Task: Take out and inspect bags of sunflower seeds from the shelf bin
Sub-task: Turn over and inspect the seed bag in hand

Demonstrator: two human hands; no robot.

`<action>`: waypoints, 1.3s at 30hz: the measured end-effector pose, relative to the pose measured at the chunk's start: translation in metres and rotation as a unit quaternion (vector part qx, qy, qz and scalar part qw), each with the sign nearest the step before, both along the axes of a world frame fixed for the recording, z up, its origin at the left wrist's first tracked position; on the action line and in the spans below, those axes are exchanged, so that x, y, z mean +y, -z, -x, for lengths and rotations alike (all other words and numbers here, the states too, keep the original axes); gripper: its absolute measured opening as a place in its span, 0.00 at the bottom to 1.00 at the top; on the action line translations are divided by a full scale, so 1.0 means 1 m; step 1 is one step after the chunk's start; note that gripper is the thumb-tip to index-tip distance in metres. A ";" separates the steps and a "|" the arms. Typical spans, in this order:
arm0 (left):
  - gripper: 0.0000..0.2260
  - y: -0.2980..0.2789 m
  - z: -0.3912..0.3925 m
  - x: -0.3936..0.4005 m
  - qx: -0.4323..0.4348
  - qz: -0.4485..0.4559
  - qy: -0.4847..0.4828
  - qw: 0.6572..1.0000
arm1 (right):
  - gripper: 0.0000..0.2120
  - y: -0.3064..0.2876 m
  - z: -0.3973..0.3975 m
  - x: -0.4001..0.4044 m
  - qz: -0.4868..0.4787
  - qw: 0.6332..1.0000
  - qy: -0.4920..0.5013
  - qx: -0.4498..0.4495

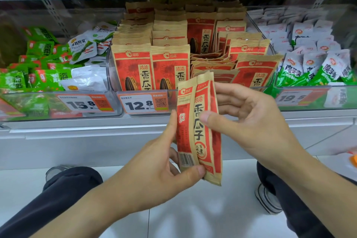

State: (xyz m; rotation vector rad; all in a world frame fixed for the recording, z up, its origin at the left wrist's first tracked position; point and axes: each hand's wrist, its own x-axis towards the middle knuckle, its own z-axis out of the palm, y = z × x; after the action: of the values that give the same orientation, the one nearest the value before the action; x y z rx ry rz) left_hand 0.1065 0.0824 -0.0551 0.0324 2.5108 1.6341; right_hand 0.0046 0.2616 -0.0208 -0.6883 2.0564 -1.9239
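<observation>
Two bags of sunflower seeds out of the bin and held up for inspection, so the taking-out step judged done for this pair and the looking-over under way. Many more of the same red and tan bags [170, 63] standing in rows in the clear shelf bin [114, 75] at the middle of the shelf, behind a price tag [143, 103] reading 12.8; most of the task probably left.

Held pair in front of the shelf edge, near and slightly right of the bin's front, upright and overlapping: back bag [184, 121] on the left showing small print and a barcode at the bottom, front bag [205, 127] on the right showing large printed characters.

Left hand [158, 170] reaching up from below left, thumb pressed on the lower front of the bags near the barcode, fingers curled behind: a pinch on the bottom of the pair.

Right hand [249, 121] coming in from the right, thumb lying across the middle of the front bag, fingers spread behind its right edge, closed on that bag as if to slide the two apart or turn one over.

Bins of green packets [38, 79] to the left and white-and-green packets [313, 67] to the right. Dark trouser knees and shoes on the white floor below, suggesting a crouch.
</observation>
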 end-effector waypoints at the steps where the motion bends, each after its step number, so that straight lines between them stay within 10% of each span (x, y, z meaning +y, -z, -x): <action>1: 0.50 -0.001 0.000 0.001 -0.002 0.006 -0.004 1.000 | 0.26 0.001 0.000 0.001 -0.009 1.000 -0.017 0.001; 25: 0.39 -0.010 0.002 -0.012 -0.022 -0.095 0.063 0.993 | 0.35 0.002 -0.006 0.000 0.001 0.997 -0.082 -0.011; 31: 0.41 -0.001 -0.003 -0.005 0.031 0.020 0.005 0.999 | 0.29 0.004 -0.013 -0.004 -0.010 0.995 -0.096 0.017; 39: 0.10 -0.013 0.003 -0.023 0.035 0.064 0.019 0.997 | 0.47 0.008 0.000 -0.001 -0.031 0.999 0.002 0.034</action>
State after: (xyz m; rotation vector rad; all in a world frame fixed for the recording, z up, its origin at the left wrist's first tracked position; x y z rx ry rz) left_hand 0.1036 0.0590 -0.0418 0.1234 2.6449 1.4792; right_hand 0.0049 0.2602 -0.0290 -0.7451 2.1498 -1.8536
